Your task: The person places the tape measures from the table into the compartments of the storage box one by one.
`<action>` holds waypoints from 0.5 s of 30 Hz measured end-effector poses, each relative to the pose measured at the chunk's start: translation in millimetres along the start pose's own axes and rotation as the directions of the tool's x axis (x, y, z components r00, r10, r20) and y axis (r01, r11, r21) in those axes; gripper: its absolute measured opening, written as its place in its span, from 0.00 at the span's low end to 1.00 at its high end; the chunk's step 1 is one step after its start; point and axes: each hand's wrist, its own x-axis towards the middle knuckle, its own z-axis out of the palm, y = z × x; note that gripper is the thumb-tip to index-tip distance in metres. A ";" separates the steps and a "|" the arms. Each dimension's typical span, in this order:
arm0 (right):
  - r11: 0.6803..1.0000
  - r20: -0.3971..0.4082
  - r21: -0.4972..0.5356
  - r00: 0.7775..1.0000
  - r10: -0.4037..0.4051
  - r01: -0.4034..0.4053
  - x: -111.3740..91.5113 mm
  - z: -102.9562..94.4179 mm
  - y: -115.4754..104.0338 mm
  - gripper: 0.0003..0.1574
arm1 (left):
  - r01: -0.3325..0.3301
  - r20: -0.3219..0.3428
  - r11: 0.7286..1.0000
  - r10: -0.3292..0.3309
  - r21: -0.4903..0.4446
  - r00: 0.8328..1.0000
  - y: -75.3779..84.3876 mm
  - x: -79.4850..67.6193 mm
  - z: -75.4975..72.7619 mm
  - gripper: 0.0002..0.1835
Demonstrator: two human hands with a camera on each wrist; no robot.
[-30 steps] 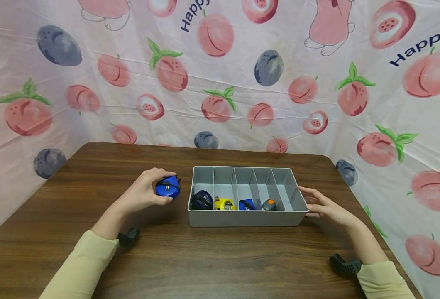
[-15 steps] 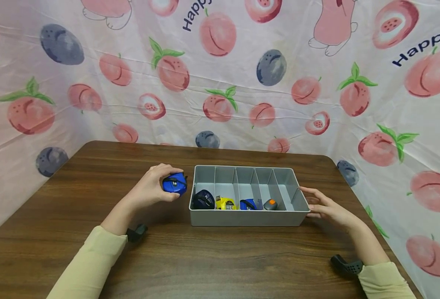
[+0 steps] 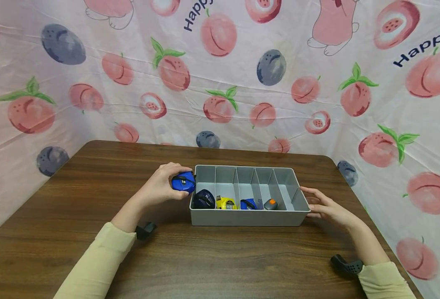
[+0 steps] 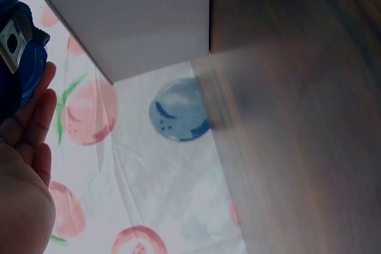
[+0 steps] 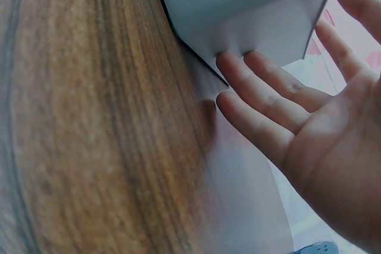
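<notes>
Between thumb and fingers my left hand [image 3: 165, 182] pinches a blue tape measure [image 3: 184, 182] with a black strap, raised beside the grey divided box [image 3: 248, 218] at its left end. In the left wrist view a metal clip shows on the tape measure [image 4: 24, 57]. Fairly straight fingers of my right hand [image 3: 326, 211] touch the box's right end wall, seen closely in the right wrist view [image 5: 268, 22]. Inside the box, from left to right, lie a dark navy tape measure [image 3: 204, 199], a yellow tape measure [image 3: 226, 203], another blue tape measure [image 3: 248, 204] and a grey item with an orange button [image 3: 270, 204].
The box's rightmost compartment [image 3: 289, 193] holds nothing visible. Brown wood table [image 3: 242, 257] surrounds the box. A fruit-printed cloth [image 3: 242, 74] hangs behind and along both sides. Black straps [image 3: 345, 265] sit at both wrists.
My left hand has moved to the right with the blue tape measure, from a gap away to right beside the box's left rim. The right hand and box stay in place.
</notes>
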 end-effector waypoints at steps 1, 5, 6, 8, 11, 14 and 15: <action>1.000 -0.001 -0.002 1.000 0.000 0.000 -0.3 -0.2 0.4 0.34 | 0.001 0.004 1.000 -0.001 -0.004 1.000 0.8 1.2 1.1 0.31; 1.000 -0.004 0.000 1.000 0.005 -0.005 -0.9 -1.2 1.9 0.34 | -0.008 0.015 1.000 0.009 -0.025 1.000 5.8 7.4 6.3 0.32; 1.000 -0.005 0.001 1.000 0.006 -0.006 -0.9 -1.3 2.0 0.34 | -0.009 0.016 1.000 0.009 -0.030 1.000 7.2 8.9 7.4 0.32; 1.000 -0.007 0.006 1.000 0.007 -0.007 -0.8 -1.3 1.9 0.34 | -0.010 0.015 0.999 0.011 -0.039 1.000 10.5 11.9 9.9 0.32; 1.000 -0.008 0.013 1.000 0.003 -0.003 -0.3 -0.9 1.1 0.34 | -0.008 0.024 0.999 0.009 -0.048 1.000 14.9 16.6 14.4 0.32; 1.000 -0.007 0.021 1.000 0.002 -0.001 0.0 0.1 0.0 0.34 | -0.018 0.036 0.998 0.020 -0.063 0.999 20.0 22.6 19.6 0.32; 1.000 -0.006 0.025 1.000 0.001 -0.001 0.0 0.4 -0.2 0.34 | -0.020 0.041 0.997 0.023 -0.073 0.999 21.6 24.8 21.4 0.32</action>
